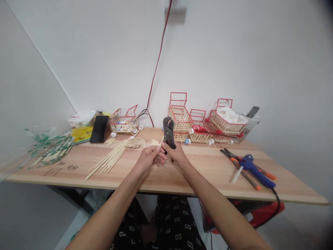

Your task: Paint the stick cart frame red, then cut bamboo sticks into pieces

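My right hand (176, 154) grips the handles of a dark cutting tool (168, 133), whose head points up above the wooden table (182, 173). Right beside it, my left hand (149, 158) pinches a thin wooden stick (155, 142) close to the tool's handles. Both hands meet near the table's middle. A bundle of long thin wooden sticks (110, 158) lies fanned out on the table just left of my left hand.
Small stick-built baskets with red frames (182, 118) stand at the back, another (125, 122) at back left. A black phone (99, 129), a yellow pack (82, 134) and green-tipped sticks (53, 147) lie left. A blue glue gun (253, 169) and orange-handled pliers (244, 168) lie right.
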`<state>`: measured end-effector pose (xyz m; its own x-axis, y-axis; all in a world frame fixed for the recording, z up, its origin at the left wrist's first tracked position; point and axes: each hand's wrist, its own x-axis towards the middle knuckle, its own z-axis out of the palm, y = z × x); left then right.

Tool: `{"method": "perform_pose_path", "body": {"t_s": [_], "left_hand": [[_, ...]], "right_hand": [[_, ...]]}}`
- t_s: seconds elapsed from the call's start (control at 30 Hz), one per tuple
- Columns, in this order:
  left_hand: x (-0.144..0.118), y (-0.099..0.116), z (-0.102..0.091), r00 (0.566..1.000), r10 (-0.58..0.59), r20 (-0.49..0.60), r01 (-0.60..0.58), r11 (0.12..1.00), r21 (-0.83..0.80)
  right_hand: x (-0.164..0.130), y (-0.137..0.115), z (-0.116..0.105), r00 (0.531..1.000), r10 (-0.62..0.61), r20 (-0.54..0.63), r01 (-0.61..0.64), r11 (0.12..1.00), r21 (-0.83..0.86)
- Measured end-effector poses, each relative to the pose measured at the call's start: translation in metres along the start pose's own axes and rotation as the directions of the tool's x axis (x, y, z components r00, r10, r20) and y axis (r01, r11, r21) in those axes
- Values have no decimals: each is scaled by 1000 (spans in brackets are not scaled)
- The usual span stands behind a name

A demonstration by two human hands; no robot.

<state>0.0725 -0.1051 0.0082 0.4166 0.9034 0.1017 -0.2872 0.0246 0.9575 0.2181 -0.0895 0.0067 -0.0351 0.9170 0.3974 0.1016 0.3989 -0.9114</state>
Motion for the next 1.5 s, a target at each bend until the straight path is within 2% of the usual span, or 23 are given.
{"method": "perform_pose_path", "body": {"t_s": [0.13,0.27,0.5,0.63,0.7,0.83,0.97,1.07,1.37,1.5], "left_hand": [[3,1,-1,1000,22,18,-24,993,113],[6,1,-3,999,28,28,-32,988,149],[7,0,-6,998,-7,67,-2,992,130],[-2,1,-10,989,-17,144,11,999,39],[-7,0,-12,985,12,172,-24,997,68],[-10,-2,-12,991,81,107,-105,963,248],[-10,-5,-8,988,153,21,-151,925,348],[-12,-6,-5,979,206,2,-187,887,423],[-15,-4,-4,962,274,-15,-228,827,514],[-15,-1,-2,965,262,-23,-215,836,505]], "right_hand": [[-1,3,0,1000,-1,14,1,1000,-31],[0,3,0,1000,3,6,-3,1000,-11],[0,2,-2,1000,-3,15,3,999,-37],[1,4,-4,996,48,-70,-49,999,-20],[2,4,-5,993,75,-88,-76,997,-2],[3,4,-6,996,81,-37,-80,996,30],[2,1,-4,997,78,1,-78,995,56],[1,-3,-3,996,83,16,-84,994,64],[-1,-9,-2,997,75,21,-76,995,65],[0,-5,-2,998,61,14,-61,997,49]]}}
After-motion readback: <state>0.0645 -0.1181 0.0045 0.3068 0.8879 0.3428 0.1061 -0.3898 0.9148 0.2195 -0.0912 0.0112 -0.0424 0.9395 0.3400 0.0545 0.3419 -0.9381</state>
